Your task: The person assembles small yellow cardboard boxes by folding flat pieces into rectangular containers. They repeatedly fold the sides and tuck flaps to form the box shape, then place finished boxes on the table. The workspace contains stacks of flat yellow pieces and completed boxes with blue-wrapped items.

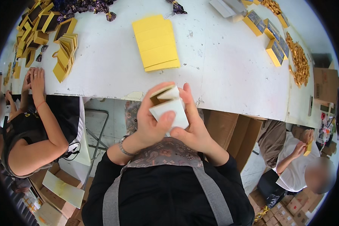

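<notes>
Card box (171,113), white outside and open at one end, held between my left hand (148,118) and right hand (195,126), both wrapped about its sides, at the near edge of the tabletop (222,75). I judge the step to be folding; the next move seems to call for steadying the sides and pressing the raised flap (170,93) square. Beyond: a stack of yellow cards (156,43); off right, yellow boxes (274,55).
</notes>
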Tool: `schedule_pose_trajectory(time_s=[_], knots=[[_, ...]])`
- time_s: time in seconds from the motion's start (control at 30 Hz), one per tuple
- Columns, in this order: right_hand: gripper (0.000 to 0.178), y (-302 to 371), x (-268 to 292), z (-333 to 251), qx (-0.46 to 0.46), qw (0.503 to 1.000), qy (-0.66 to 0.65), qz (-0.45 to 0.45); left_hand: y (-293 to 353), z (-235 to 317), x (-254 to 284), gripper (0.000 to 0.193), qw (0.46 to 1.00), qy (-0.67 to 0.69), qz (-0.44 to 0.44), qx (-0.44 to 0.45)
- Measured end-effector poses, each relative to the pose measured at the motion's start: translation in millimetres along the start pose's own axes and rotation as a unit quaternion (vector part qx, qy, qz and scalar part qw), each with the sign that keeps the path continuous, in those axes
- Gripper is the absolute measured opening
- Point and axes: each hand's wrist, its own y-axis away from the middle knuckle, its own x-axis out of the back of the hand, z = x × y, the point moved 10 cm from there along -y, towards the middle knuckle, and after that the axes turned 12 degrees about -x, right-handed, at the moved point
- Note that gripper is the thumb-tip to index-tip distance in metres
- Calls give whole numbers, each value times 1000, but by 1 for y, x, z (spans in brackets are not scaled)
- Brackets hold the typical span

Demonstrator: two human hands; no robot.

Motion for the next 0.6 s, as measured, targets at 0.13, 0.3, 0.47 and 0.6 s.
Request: schedule_pose_trajectory(time_s=[0.13, 0.3, 0.47, 0.6], knots=[[90, -4, -5, 7, -30, 985, -166, -29, -8, 22, -9, 53, 993, 78, -26, -85], [48, 8, 13, 3, 13, 991, -130, 19, -13, 31, -8, 53, 984, -39, -152, -80], [30, 1, 24, -18, 64, 995, 44, 55, -3, 13, 5, 39, 994, 79, -56, 52], [26, -15, 32, -21, 100, 985, 113, 88, -11, -8, 16, 52, 992, 58, -69, 92]])
